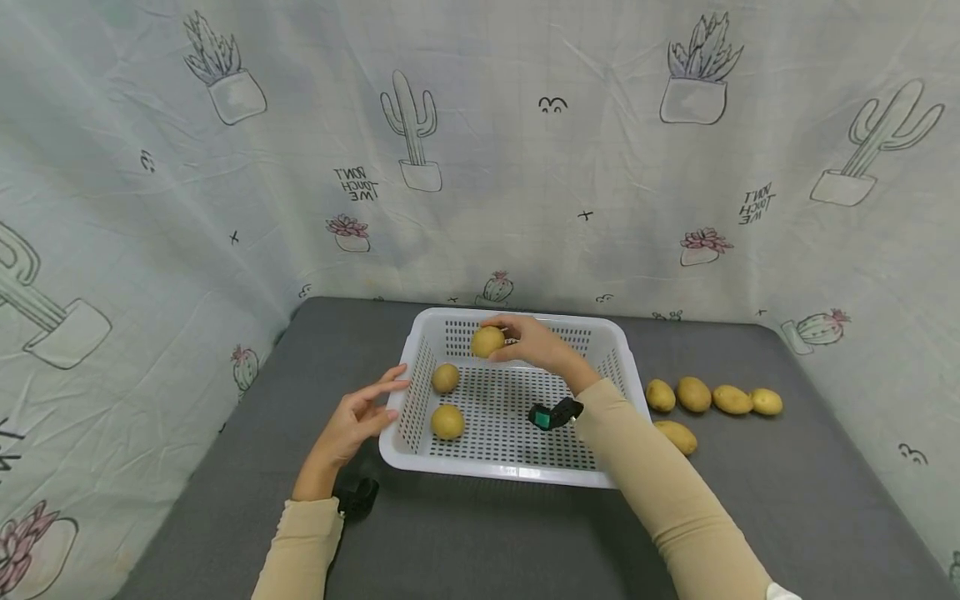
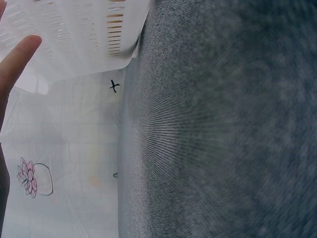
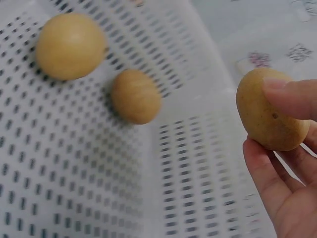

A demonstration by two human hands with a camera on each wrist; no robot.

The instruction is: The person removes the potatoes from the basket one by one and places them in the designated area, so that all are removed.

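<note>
In the head view my right hand (image 1: 534, 342) holds a round yellow potato (image 1: 487, 342) over the far part of a white perforated plastic basket (image 1: 517, 472). The right wrist view shows the thumb on one side of this potato (image 3: 270, 111) and the fingers below it. Two more potatoes lie on the basket floor near its left wall: one farther back (image 1: 446, 378) and one nearer (image 1: 447, 422). My left hand (image 1: 358, 418) is at the basket's left side, fingers extended with the tips right at the rim. A straight finger (image 2: 22, 59) shows against the basket wall in the left wrist view.
Right of the basket, several potatoes (image 1: 693, 395) form a row on the dark grey tabletop (image 1: 480, 542). Another potato (image 1: 677, 437) lies nearer, close against the basket's right side. A pale curtain (image 1: 495, 167) printed with cacti hangs behind and around the table.
</note>
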